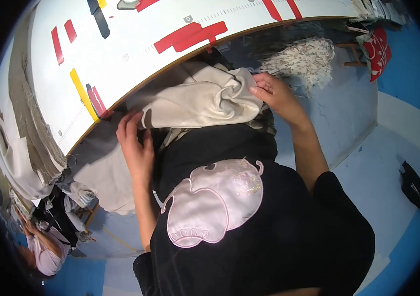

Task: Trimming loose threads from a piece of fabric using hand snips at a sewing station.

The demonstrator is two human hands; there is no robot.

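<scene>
A bunched cream cloth [195,101] lies across my lap, half under the front edge of the white table. At its right end my right hand [275,96] is closed, with the thumb and fingers pinching the cloth's edge. My left hand [138,143] is beside the cloth's left end. Its fingers are stretched and apart, the fingertips at the edge of the cloth. Folds twist into a swirl near the right end of the cloth. The table hides part of its far side.
Red, yellow and black tape strips mark the white table [136,47]. Grey-brown fabric layers [30,113] hang over its left end. A patterned cloth heap [303,61] sits beneath it on the right, near a red patterned cushion [378,54]. Another person [47,249] works at the lower left.
</scene>
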